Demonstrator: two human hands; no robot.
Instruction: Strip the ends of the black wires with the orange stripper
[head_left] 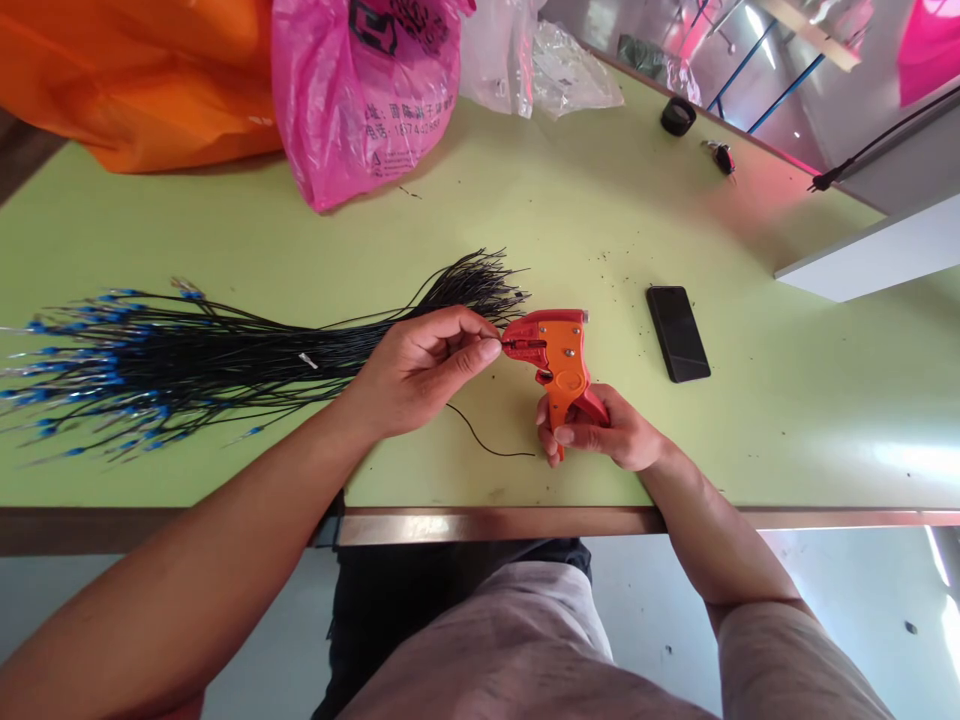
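Observation:
My right hand (600,428) is wrapped round the handles of an orange and red wire stripper (562,350), whose jaws point left. Thumb and fingers of my left hand (431,365) pinch a thin black wire right at those jaws. Behind and left of that hand lies a long bundle of black wires (247,350), with blue connectors and metal tips (112,370) fanned out at its left end. The bundle's right end spreads into loose wire ends (480,280). One thin wire (480,442) curves over the table below my left hand.
On the green table (787,420) lie a black phone (678,334), a roll of black tape (678,116) and a small red and black item (723,157). Orange (150,90), pink (367,110) and clear bags (570,75) stand along the back. A white panel (870,250) is at the right.

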